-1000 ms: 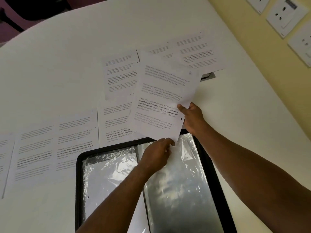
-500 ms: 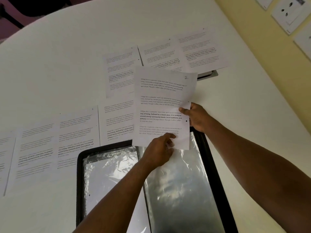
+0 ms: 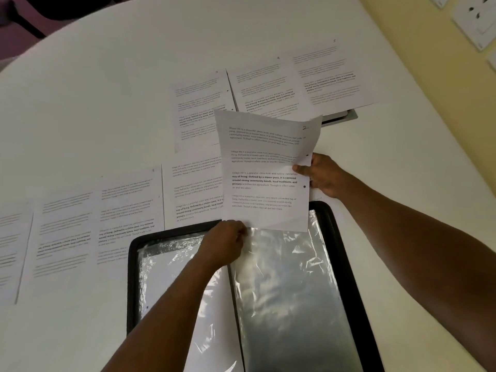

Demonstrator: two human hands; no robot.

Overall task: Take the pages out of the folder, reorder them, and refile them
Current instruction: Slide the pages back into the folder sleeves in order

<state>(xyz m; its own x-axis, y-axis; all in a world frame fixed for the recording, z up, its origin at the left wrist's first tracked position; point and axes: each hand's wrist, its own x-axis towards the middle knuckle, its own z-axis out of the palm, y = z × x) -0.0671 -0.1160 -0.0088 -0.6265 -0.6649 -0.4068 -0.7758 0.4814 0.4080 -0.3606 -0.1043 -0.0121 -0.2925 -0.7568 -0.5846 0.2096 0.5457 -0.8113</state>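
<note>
At frame centre a thin white page [image 3: 265, 170] reads "Village life is a peaceful, close-knit…" and bolder "way of living. Defined by a slower pace". The right hand [image 3: 320, 174] pinches its punched right edge; the left hand [image 3: 224, 244] pinches its lower left corner above a crinkled, glossy sleeve [image 3: 290, 285] in the black folder [image 3: 346, 264], lower centre. Similar printed pages [image 3: 128, 210] lie flat across the white bench [image 3: 107, 76].

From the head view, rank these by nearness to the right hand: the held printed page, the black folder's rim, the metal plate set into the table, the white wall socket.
From the right hand:
1. Held printed page, pinched at its right edge.
2. Black folder's rim, just below the hand.
3. Metal plate set into the table, beyond the hand, partly under a sheet.
4. White wall socket, far upper right.
</note>
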